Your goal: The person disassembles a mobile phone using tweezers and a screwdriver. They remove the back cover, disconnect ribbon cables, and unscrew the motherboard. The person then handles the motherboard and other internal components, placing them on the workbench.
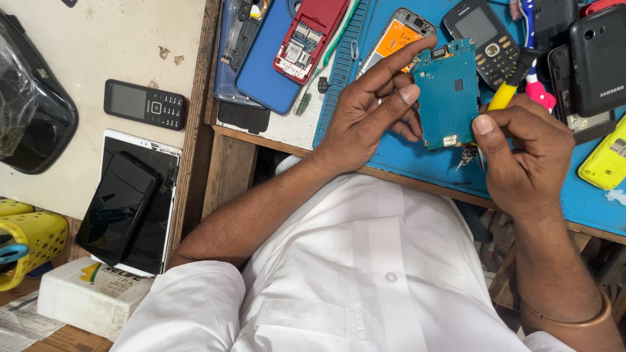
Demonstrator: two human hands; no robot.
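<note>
A view from above looks down on a person in a white shirt (365, 274) seated at a workbench covered by a blue mat (430, 156). The left hand (368, 111) holds a small teal circuit board (448, 94) upright above the mat, at about one o'clock from the centre of the view; its fingers (401, 62) are closed lightly around the board's left edge and back, with the index finger stretched along the top. The right hand (521, 153), at three o'clock from the board, is curled tightly around a yellow-handled tool (510, 88), thumb pressed near the board's right edge; the tool's tip is hidden, so I cannot tell whether it touches the board. On the mat at twelve o'clock lie an opened phone with an orange inside (398, 36) and a grey keypad phone (486, 36). At eleven o'clock sits a red phone shell (312, 36) resting on a blue phone cover (264, 72). At two o'clock are dark phone backs (596, 58), and at three o'clock a yellow phone (606, 160). Far off at nine o'clock, on a pale tabletop (111, 39), lies a black keypad phone (145, 104), with a cracked white tablet (160, 202) below it and a black smartphone (117, 205) lying on top of that tablet.
</note>
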